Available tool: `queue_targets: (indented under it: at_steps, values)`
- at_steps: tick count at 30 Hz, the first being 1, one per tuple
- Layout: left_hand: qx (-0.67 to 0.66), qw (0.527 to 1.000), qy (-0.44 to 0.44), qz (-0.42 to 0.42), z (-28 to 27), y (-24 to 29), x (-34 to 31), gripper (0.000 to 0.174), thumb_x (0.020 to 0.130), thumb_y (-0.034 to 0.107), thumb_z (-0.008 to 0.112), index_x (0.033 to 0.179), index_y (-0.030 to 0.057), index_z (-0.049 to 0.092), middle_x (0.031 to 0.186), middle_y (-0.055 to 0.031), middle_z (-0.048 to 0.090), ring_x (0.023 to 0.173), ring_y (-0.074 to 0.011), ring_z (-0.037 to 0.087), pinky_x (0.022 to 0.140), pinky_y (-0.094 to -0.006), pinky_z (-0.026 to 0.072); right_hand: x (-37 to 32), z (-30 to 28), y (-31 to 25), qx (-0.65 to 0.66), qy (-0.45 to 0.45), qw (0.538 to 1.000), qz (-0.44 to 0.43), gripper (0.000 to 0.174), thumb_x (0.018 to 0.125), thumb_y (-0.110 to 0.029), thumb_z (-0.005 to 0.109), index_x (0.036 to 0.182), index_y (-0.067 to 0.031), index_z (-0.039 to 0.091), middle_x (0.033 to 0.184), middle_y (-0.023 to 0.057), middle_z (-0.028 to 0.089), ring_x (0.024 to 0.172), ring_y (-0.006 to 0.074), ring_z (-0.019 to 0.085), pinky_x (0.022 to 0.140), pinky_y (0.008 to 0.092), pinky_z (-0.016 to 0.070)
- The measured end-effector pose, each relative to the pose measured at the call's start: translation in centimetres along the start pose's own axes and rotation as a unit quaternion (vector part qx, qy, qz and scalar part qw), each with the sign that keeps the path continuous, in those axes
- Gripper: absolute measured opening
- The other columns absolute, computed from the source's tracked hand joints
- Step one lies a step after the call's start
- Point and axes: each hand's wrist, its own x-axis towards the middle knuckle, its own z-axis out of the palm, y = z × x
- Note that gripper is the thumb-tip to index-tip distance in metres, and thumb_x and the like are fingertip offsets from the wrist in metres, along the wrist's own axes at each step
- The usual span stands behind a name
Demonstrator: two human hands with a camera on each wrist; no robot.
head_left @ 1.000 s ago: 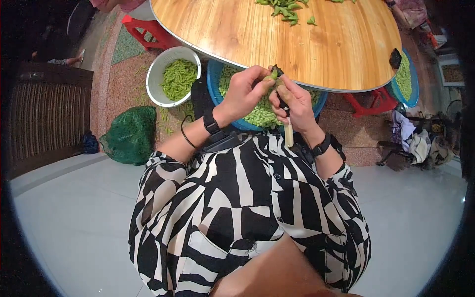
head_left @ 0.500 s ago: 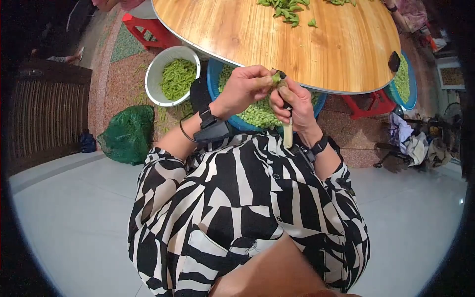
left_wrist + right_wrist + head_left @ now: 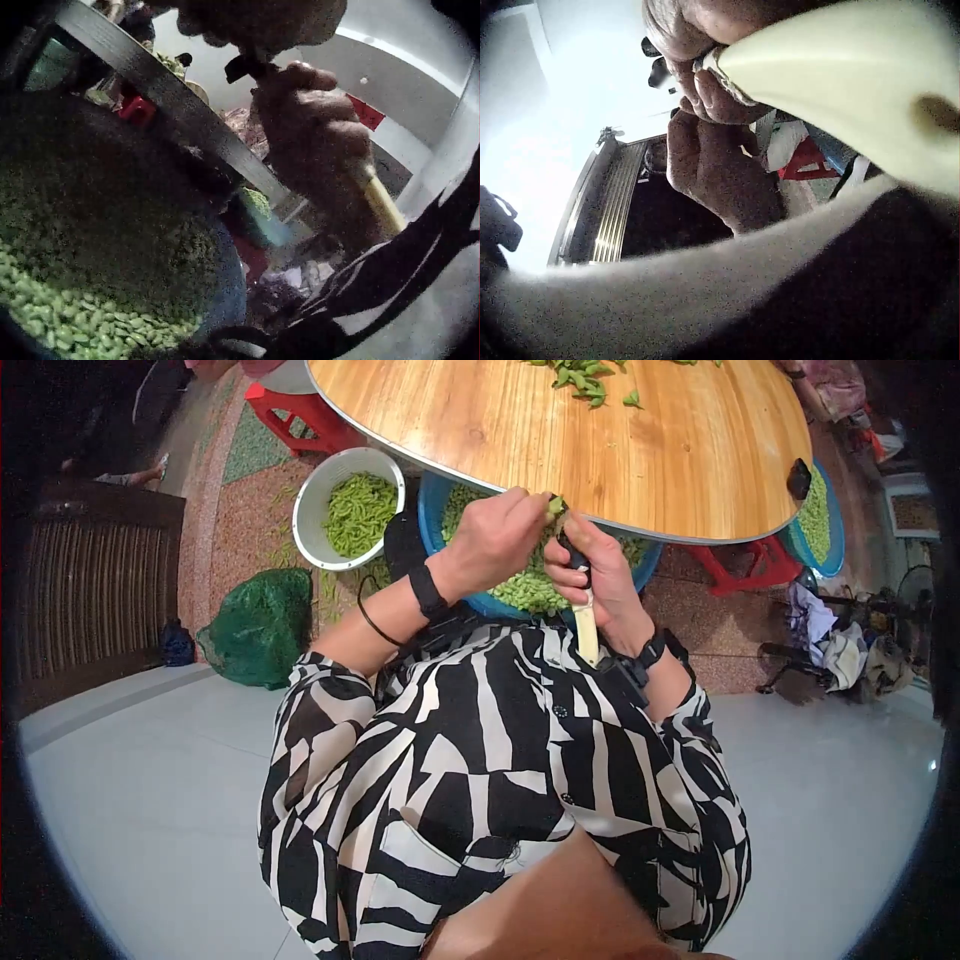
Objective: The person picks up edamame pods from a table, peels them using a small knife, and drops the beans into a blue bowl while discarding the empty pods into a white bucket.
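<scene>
In the head view my left hand (image 3: 492, 538) pinches a green bean pod (image 3: 556, 508) just in front of the table edge. My right hand (image 3: 606, 572) grips a cream-handled tool (image 3: 588, 638), its handle sticking out below the fist and a dark end at the pod. The tool's exact kind is hidden by the fingers. Below both hands stands a blue tub (image 3: 652, 568) of shelled green beans (image 3: 528, 596). The left wrist view shows these beans (image 3: 90, 322) and, above, the tool's dark tip (image 3: 238, 69) between the hands.
A wooden table (image 3: 480, 430) bears several green pods (image 3: 575, 378). Left of the tub stands a white basket (image 3: 312, 538) of pods, near a green net bag (image 3: 258, 628). Red stools (image 3: 300, 422) and another blue tub (image 3: 832, 560) flank the table.
My left hand has rolled over at the pod, so its back now faces up more. The cream handle has swung slightly to the right with my right hand.
</scene>
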Motion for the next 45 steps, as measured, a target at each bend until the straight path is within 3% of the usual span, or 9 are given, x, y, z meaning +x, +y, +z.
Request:
queue_targets:
  at_steps: [10,12,22,28,29,30,36,38,45]
  values:
    - [-0.149,0.968,0.034,-0.197,0.4,0.4,0.0,0.010,0.084,0.002,0.060,0.092,-0.0026,0.060,0.069,-0.0152,0.059,0.056,-0.0244,0.057,0.054,-0.0311,0.0454,0.8,0.6,0.0,-0.313,0.080,0.934,-0.152,0.021,0.090,-0.016,0.062,0.105,-0.0020,0.057,0.073,-0.0005,0.056,0.052,0.0042,0.045,0.045,0.0190,0.0328]
    - [-0.116,0.988,0.031,-0.100,0.5,0.5,-0.1,0.012,0.083,0.000,0.059,0.095,-0.0024,0.058,0.074,-0.0163,0.057,0.061,-0.0283,0.058,0.056,-0.0326,0.0456,1.4,0.7,0.0,-0.464,0.143,0.838,-0.249,0.018,0.088,-0.013,0.064,0.100,-0.0009,0.058,0.073,-0.0004,0.056,0.057,0.0066,0.048,0.050,0.0210,0.0376]
    - [-0.045,0.997,-0.009,-0.065,-0.9,1.6,-1.3,0.024,0.079,-0.005,0.055,0.103,-0.0019,0.054,0.079,-0.0198,0.056,0.070,-0.0378,0.059,0.060,-0.0404,0.0476,2.5,-0.1,0.3,-0.649,0.110,0.629,-0.415,0.017,0.078,-0.003,0.062,0.092,0.0004,0.054,0.067,0.0143,0.053,0.057,0.0244,0.055,0.054,0.0333,0.0432]
    - [0.343,0.926,-0.097,-0.125,-9.2,-2.8,-2.6,0.013,0.072,0.004,0.058,0.084,0.0054,0.057,0.083,-0.0131,0.053,0.081,-0.0310,0.056,0.064,-0.0399,0.0477,0.9,-0.5,-0.9,-0.653,0.133,0.687,-0.291,0.023,0.079,-0.011,0.067,0.095,0.0007,0.055,0.068,0.0180,0.057,0.058,0.0264,0.058,0.054,0.0348,0.0436]
    - [0.416,0.872,-0.179,-0.184,-10.5,-4.2,-3.1,0.008,0.073,0.006,0.058,0.081,0.0060,0.059,0.085,-0.0132,0.053,0.085,-0.0314,0.055,0.069,-0.0399,0.0473,1.0,-1.5,-1.0,-0.642,0.116,0.684,-0.326,0.025,0.080,-0.014,0.071,0.093,0.0011,0.055,0.060,0.0078,0.051,0.054,0.0112,0.047,0.048,0.0296,0.0383]
    - [0.458,0.857,-0.159,-0.175,-11.1,-4.3,-3.0,0.009,0.075,0.007,0.058,0.084,0.0064,0.061,0.086,-0.0143,0.054,0.086,-0.0328,0.055,0.071,-0.0412,0.0469,1.1,-1.9,-1.2,-0.640,0.117,0.683,-0.331,0.025,0.080,-0.014,0.071,0.093,0.0011,0.055,0.060,0.0078,0.051,0.054,0.0112,0.047,0.048,0.0296,0.0383]
    - [0.103,0.988,-0.113,0.003,-5.6,-6.9,6.1,0.018,0.078,0.002,0.054,0.094,0.0032,0.059,0.084,-0.0156,0.056,0.081,-0.0339,0.057,0.070,-0.0424,0.0478,1.1,-2.1,-1.4,-0.584,0.056,0.735,-0.340,0.020,0.087,-0.011,0.059,0.101,0.0019,0.051,0.077,0.0046,0.054,0.057,0.0104,0.046,0.045,0.0251,0.0357]
    - [0.095,0.988,-0.112,0.053,-1.6,-8.5,10.1,0.018,0.078,0.002,0.053,0.095,0.0028,0.058,0.085,-0.0163,0.056,0.079,-0.0350,0.059,0.069,-0.0432,0.0488,0.3,-1.1,-2.0,-0.303,0.074,0.946,-0.093,0.020,0.091,-0.011,0.051,0.106,0.0016,0.049,0.079,0.0039,0.051,0.055,0.0094,0.043,0.042,0.0215,0.0335]
    - [0.110,0.988,-0.097,0.049,5.6,-12.3,15.6,0.017,0.080,0.003,0.051,0.096,0.0024,0.056,0.090,-0.0200,0.057,0.082,-0.0412,0.057,0.068,-0.0472,0.0465,-2.3,-2.3,0.6,-0.146,0.120,0.978,-0.089,0.019,0.095,-0.014,0.046,0.106,0.0005,0.047,0.079,0.0050,0.049,0.056,0.0091,0.045,0.040,0.0215,0.0353]
